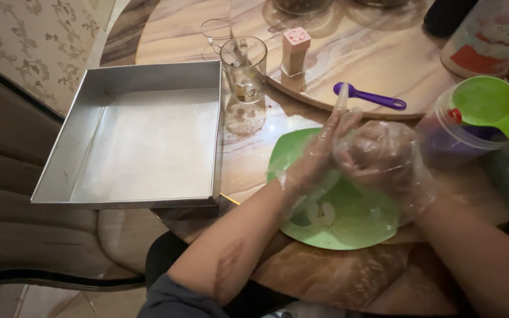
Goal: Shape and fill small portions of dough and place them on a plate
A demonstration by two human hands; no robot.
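1. the bench point(349, 53) was a round top with a marbled brown and cream surface, and it carried everything else in view.
2. a square metal baking pan point(89, 106), lined with pale paper, sat at the left edge of the bench, partly overhanging it.
3. a green plate point(360, 218) lay near the front edge, right of the pan and directly under both hands.
4. a clear plastic tub point(443, 141) stood at the right, with a green scoop point(493, 106) resting across its top.
5. the left hand point(319, 156), in a thin clear plastic glove, was open and flat, its fingers pointing away and pressed against the right hand.
6. the right hand point(384, 156), also gloved, was curled into a closed fist over the plate; whether it held anything inside could not be told.
7. a drinking glass point(244, 68) stood upright just behind the pan's far right corner.
8. a small cream block with a pink top point(295, 52) stood right of the glass.
9. a purple spoon point(372, 97) lay just beyond the fingertips.
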